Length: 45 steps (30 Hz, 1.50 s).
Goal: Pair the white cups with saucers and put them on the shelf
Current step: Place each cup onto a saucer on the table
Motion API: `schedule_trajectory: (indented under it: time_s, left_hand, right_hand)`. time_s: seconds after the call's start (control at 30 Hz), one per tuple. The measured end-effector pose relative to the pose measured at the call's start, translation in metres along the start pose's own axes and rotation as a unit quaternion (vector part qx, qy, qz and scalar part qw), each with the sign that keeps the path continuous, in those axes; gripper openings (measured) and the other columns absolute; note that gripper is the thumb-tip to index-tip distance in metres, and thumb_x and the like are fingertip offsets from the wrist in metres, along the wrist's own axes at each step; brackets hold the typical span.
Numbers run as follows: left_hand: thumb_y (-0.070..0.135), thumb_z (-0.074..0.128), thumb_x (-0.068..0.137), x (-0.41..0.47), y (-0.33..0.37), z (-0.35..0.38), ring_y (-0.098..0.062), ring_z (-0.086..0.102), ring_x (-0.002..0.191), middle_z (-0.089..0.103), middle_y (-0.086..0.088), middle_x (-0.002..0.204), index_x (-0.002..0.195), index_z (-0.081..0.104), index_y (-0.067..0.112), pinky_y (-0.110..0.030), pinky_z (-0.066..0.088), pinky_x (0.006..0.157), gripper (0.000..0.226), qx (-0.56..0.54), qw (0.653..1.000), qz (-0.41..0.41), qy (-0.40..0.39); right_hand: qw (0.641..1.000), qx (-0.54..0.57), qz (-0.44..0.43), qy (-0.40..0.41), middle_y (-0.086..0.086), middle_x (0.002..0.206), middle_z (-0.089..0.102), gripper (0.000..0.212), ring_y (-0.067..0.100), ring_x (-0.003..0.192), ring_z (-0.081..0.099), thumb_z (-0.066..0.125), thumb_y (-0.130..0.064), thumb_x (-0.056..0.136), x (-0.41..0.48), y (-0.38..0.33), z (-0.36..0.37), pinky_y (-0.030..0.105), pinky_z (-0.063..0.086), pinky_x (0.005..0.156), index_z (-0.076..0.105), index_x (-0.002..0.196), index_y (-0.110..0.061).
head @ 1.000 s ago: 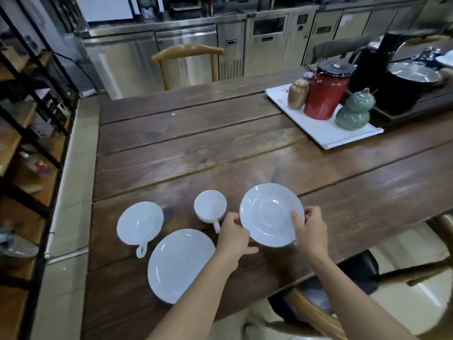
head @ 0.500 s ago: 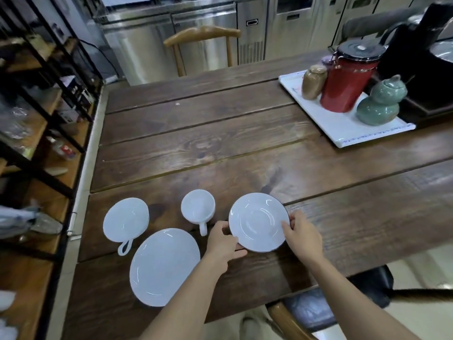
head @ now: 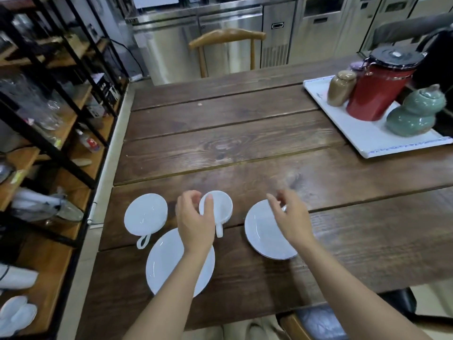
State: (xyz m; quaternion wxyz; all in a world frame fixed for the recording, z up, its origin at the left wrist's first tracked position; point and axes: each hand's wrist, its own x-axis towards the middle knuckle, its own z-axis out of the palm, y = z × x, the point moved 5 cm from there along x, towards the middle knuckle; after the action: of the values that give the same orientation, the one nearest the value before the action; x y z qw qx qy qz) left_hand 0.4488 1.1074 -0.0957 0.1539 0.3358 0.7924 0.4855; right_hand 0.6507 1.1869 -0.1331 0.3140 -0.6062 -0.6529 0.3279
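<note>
Two white cups and two white saucers lie near the front left of the wooden table [head: 245, 143]. My left hand [head: 195, 220] grips the rim of the middle cup [head: 220, 207], thumb and fingers around its left side; the cup's handle points toward me. A second cup [head: 145, 214] stands farther left, untouched. The larger saucer [head: 169, 266] lies under my left forearm. My right hand [head: 290, 217] hovers just above the smaller saucer [head: 263, 234], fingers loosely curled and holding nothing.
A black-framed wooden shelf [head: 61, 133] with glassware and bottles stands along the table's left side. A white tray [head: 367, 136] at the far right carries a red canister, a brown jar and a green gourd pot. A wooden chair [head: 226, 38] stands beyond the table.
Both hands have let go of the smaller saucer, which now rests on the table. My left hand moved left onto the middle cup; my right hand lifted off the saucer's edge.
</note>
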Motion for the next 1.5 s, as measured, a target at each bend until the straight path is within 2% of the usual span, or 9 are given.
schedule_trajectory:
  time_s: [0.07,0.17,0.37,0.5,0.67,0.87,1.0,1.3,1.5]
  left_hand:
    - [0.033,0.055,0.093,0.015,-0.019,0.006,-0.022,0.047,0.125,0.049,-0.002,0.137,0.132,0.046,0.021,-0.033,0.041,0.097,0.043,-0.07,0.989,-0.114,-0.063]
    - [0.044,0.048,0.095,0.019,-0.04,0.018,-0.022,0.034,0.137,0.041,0.005,0.138,0.144,0.035,0.026,-0.045,0.036,0.105,0.054,-0.21,0.922,-0.286,-0.155]
    - [0.046,0.05,0.092,0.018,-0.057,0.027,-0.022,0.053,0.119,0.057,-0.005,0.132,0.128,0.057,0.023,-0.052,0.047,0.094,0.043,-0.276,0.85,-0.349,-0.281]
    - [0.035,0.05,0.094,0.023,-0.052,0.027,-0.026,0.056,0.113,0.059,-0.009,0.125,0.119,0.06,0.019,-0.048,0.054,0.085,0.032,-0.276,0.856,-0.334,-0.283]
    - [0.04,0.054,0.091,0.03,-0.036,0.029,-0.028,0.059,0.105,0.059,-0.009,0.115,0.107,0.057,0.021,-0.041,0.06,0.071,0.025,-0.184,0.91,-0.28,-0.243]
    - [0.041,0.055,0.091,0.011,0.007,0.052,-0.027,0.062,0.1,0.061,-0.008,0.108,0.099,0.056,0.014,-0.038,0.059,0.06,0.028,-0.202,0.902,-0.258,-0.28]
    - [0.038,0.055,0.091,-0.016,0.016,0.076,-0.03,0.06,0.099,0.06,-0.008,0.106,0.1,0.056,0.011,-0.042,0.059,0.062,0.028,-0.212,0.882,-0.287,-0.309]
    - [0.036,0.056,0.091,-0.053,0.011,0.098,-0.026,0.057,0.099,0.056,-0.004,0.109,0.096,0.056,0.017,-0.046,0.059,0.07,0.02,-0.181,0.867,-0.308,-0.346]
    - [0.037,0.058,0.089,-0.059,0.006,0.102,-0.031,0.055,0.113,0.052,-0.009,0.125,0.119,0.054,0.018,-0.05,0.058,0.078,0.035,-0.176,0.857,-0.331,-0.354]
  right_hand:
    - [0.99,0.104,0.05,-0.081,0.002,0.126,0.055,0.053,0.016,0.108,0.054,0.053,-0.045,0.09,0.001,-0.011,0.028,0.034,0.045,0.093,0.05,0.132,-0.012]
    - [0.941,0.237,0.137,-0.201,-0.005,0.156,0.028,0.084,0.018,0.14,0.033,0.05,-0.064,0.08,-0.006,-0.029,0.065,0.045,0.031,0.113,0.025,0.149,-0.024]
    - [0.874,0.287,0.206,-0.333,-0.008,0.151,0.033,0.063,0.02,0.137,0.035,0.039,-0.061,0.089,-0.014,-0.041,0.1,0.052,0.036,0.108,0.03,0.144,-0.032]
    - [0.881,0.311,0.232,-0.272,0.002,0.132,0.052,0.048,0.024,0.12,0.053,0.046,-0.051,0.092,-0.007,-0.047,0.098,0.05,0.051,0.094,0.049,0.13,-0.022]
    - [0.945,0.231,0.175,-0.152,0.004,0.113,0.061,0.03,0.024,0.106,0.06,0.048,-0.045,0.092,-0.001,-0.052,0.081,0.048,0.057,0.084,0.056,0.108,-0.021]
    - [0.972,0.197,0.125,-0.005,0.006,0.093,0.065,0.029,0.026,0.09,0.064,0.048,-0.039,0.094,0.002,-0.046,0.028,0.047,0.058,0.07,0.061,0.097,-0.013]
    - [0.975,0.168,0.146,0.015,-0.002,0.08,0.056,0.033,0.02,0.077,0.058,0.046,-0.039,0.095,-0.004,-0.025,0.0,0.037,0.055,0.053,0.06,0.096,-0.01]
    - [0.967,0.169,0.192,0.018,-0.007,0.078,0.052,0.032,0.015,0.074,0.056,0.046,-0.037,0.095,-0.023,0.014,-0.014,0.04,0.058,0.053,0.06,0.088,-0.009]
    - [0.968,0.158,0.197,-0.001,-0.004,0.076,0.055,0.027,0.011,0.072,0.056,0.045,-0.036,0.095,-0.023,0.022,-0.014,0.036,0.056,0.053,0.06,0.09,-0.014]
